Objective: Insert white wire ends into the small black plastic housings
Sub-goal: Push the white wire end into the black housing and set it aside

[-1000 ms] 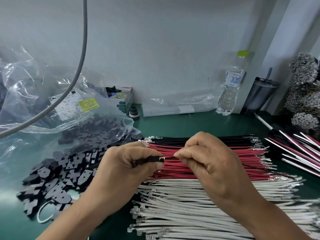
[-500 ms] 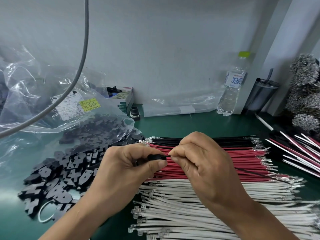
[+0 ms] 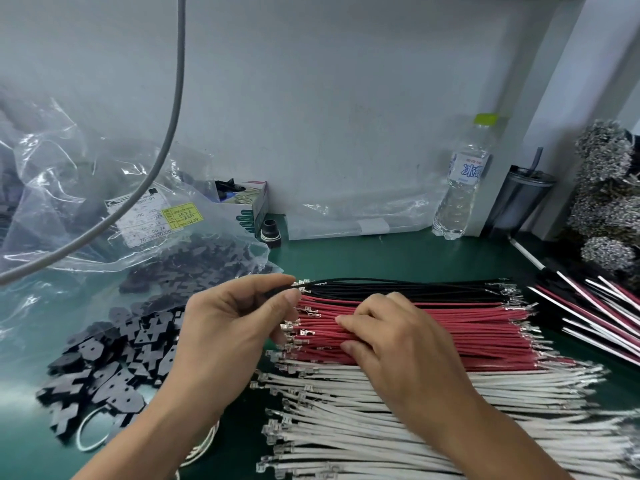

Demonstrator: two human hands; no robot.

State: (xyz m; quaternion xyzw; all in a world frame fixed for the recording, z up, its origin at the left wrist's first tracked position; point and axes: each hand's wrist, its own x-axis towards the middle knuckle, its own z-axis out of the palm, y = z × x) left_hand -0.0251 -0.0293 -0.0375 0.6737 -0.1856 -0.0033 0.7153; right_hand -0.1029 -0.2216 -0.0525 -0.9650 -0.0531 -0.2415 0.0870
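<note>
White wires (image 3: 433, 420) lie nearest, a thick row running L-R across the green tabletop (image 3: 398, 254), metal terminals at their L ends. R hand (image 3: 408, 351) sits palm down over the red wires (image 3: 450, 327) just behind, wrist angled in from lower R, fingers curled down w/ tips on the red bundle; can't tell if it actually pinches one. L hand (image 3: 235, 327) comes in from lower L, knuckles up, thumb & forefinger pinching a small black housing (image 3: 282, 289) at the L end of the black wires (image 3: 415, 287); a black wire runs out of it to the R. Hands are apart, near each other. L of them: pile of flat black parts (image 3: 114, 368), partly spilling from a clear plastic bag (image 3: 86, 188). Far back by the wall: small box (image 3: 247, 206), water bottle (image 3: 462, 188), dark tumbler (image 3: 519, 199).
</note>
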